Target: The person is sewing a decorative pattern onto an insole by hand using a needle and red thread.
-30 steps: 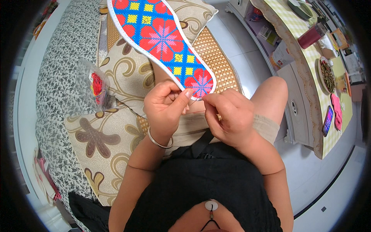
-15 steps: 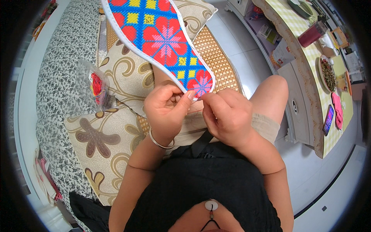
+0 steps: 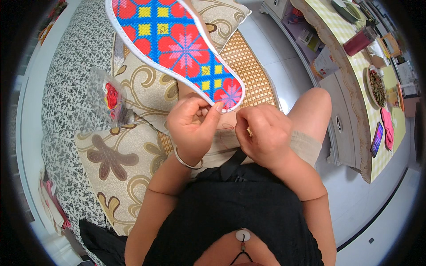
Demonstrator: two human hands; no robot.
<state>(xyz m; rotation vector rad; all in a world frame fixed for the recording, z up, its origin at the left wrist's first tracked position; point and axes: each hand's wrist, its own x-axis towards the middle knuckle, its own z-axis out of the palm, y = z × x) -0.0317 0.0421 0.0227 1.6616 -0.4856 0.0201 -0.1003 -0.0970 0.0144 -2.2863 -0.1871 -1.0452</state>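
An embroidered insole (image 3: pixel 184 51) with red-pink flowers, blue bands, yellow squares and a white edge slants across the upper middle. Its narrow end points down toward me. My left hand (image 3: pixel 193 124) pinches that end at the white border, thumb on top. Close to its right, my right hand (image 3: pixel 264 133) is closed, with thumb and forefinger on a thin needle (image 3: pixel 232 110) at the insole's tip. The needle's far end is too fine to make out. A loose red thread (image 3: pixel 228 128) curls below the insole, between my hands.
A clear plastic bag (image 3: pixel 108 97) with red and yellow thread lies on patterned cushions (image 3: pixel 113 162) at the left. On the right, a table with a checked cloth (image 3: pixel 359 153) holds a phone (image 3: pixel 377 139), a pink cloth (image 3: pixel 387 128), a plate of food (image 3: pixel 376 86) and a dark red cup (image 3: pixel 359 41).
The insole has shifted a little left and tilted. My right hand has drawn slightly right, away from its tip, and more red thread shows between my hands.
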